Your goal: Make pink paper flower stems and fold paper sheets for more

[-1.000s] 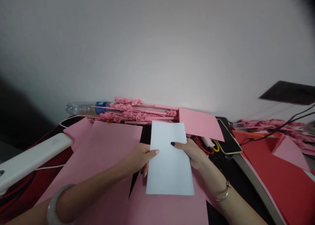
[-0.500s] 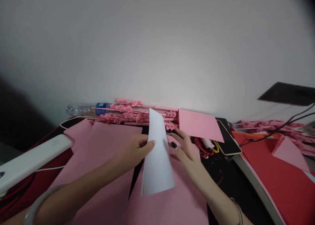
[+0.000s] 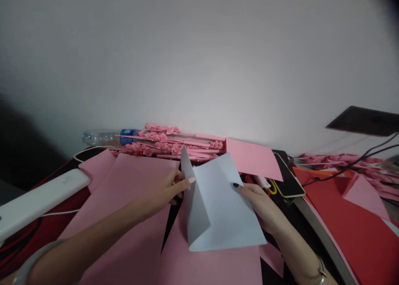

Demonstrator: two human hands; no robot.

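A folded sheet of white paper [image 3: 224, 206] is held up between my two hands, its left flap standing and its right part spread open. My left hand [image 3: 174, 187] pinches the left flap, thumb on the inner face and fingers behind. At the right edge, my right hand [image 3: 260, 201] grips the paper with its thumb on top; its other fingers are mostly hidden underneath. Below the white paper lies a large pink sheet [image 3: 212, 268], with another pink sheet [image 3: 137, 218] to its left.
Pink paper roses [image 3: 162, 139] on stems and a plastic bottle [image 3: 102, 137] lie along the wall. A white lamp-like bar [image 3: 43, 199] is at left. To the right are a phone [image 3: 288, 177], red sheets [image 3: 352, 218] and black cables [image 3: 368, 154].
The white paper has gone from folded narrow to spread open. My right hand has moved right and taken hold of its right edge; my left hand keeps its pinch.
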